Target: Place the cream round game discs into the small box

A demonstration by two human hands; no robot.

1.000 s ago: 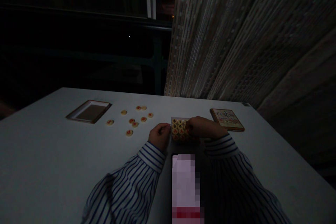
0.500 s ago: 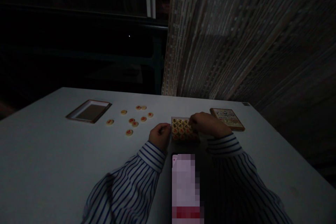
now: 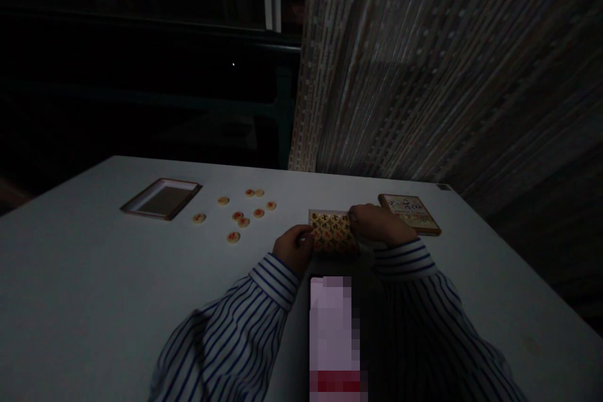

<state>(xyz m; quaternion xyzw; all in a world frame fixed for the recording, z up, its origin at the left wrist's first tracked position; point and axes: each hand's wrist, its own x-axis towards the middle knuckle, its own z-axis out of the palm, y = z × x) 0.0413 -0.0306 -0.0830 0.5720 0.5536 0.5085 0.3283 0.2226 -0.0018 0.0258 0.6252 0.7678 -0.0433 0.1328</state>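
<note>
In the middle of the table a small open box (image 3: 330,250) holds rows of round Chinese chess pieces (image 3: 335,226). The characters on the upper rows are black, those on the lower rows red. Curled at the box's left edge, my left hand (image 3: 294,249) has thumb and fingers closed on it. My right hand (image 3: 380,226) is closed at the right edge, by the upper corner; its fingertips are partly hidden. Several loose Chinese chess pieces (image 3: 244,222), mostly with red characters, lie scattered on the left.
An open shallow tray (image 3: 164,200) lies at the left of the white table (image 3: 94,276). To the right is a flat box or lid with printed writing (image 3: 411,212). A lit phone (image 3: 333,326) lies close in front of me. String curtains (image 3: 377,75) hang behind.
My right hand has drawn back to the right, uncovering pieces in the box's upper right corner. My left hand has shifted slightly right, onto the box's left edge.
</note>
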